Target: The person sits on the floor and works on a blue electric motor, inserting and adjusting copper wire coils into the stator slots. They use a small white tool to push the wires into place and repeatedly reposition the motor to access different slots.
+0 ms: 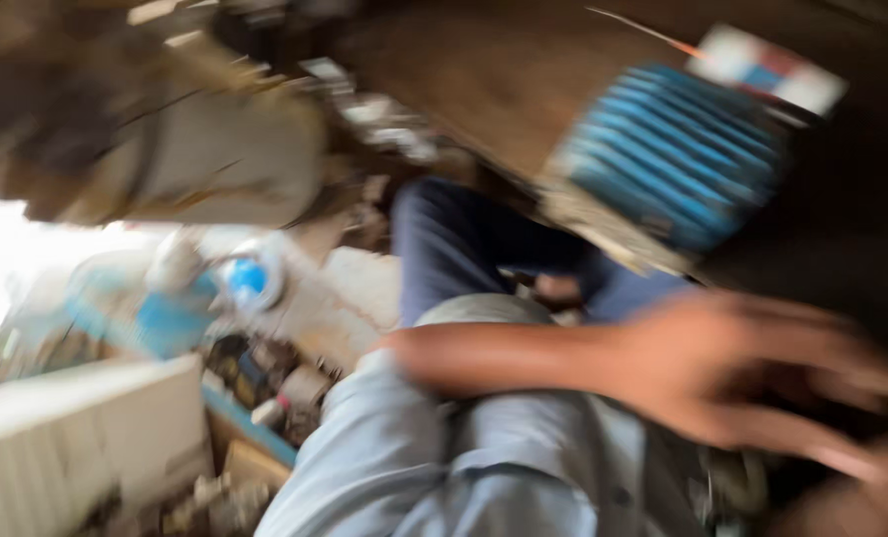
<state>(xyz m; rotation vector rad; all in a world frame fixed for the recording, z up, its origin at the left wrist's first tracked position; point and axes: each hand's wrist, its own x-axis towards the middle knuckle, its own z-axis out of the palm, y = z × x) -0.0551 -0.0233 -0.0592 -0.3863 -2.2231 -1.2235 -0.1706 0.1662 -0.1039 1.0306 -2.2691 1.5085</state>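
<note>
The view is heavily blurred by motion. My left hand (752, 383) reaches across my body to the right with its fingers apart and nothing visible in them. It is below a blue ribbed motor housing (673, 159) and apart from it. Only a strip of my right hand (867, 497) shows in the bottom right corner, too smeared to read its fingers. My grey-blue shirt (414, 457) and dark blue trousers (464, 239) fill the middle.
A large dirty grey casing (215, 159) hangs at the upper left. Below it lies a white and blue object (235, 278) among cluttered small parts (265, 378). A pale ribbed panel (76, 447) fills the lower left. Dark brown surface lies behind the motor.
</note>
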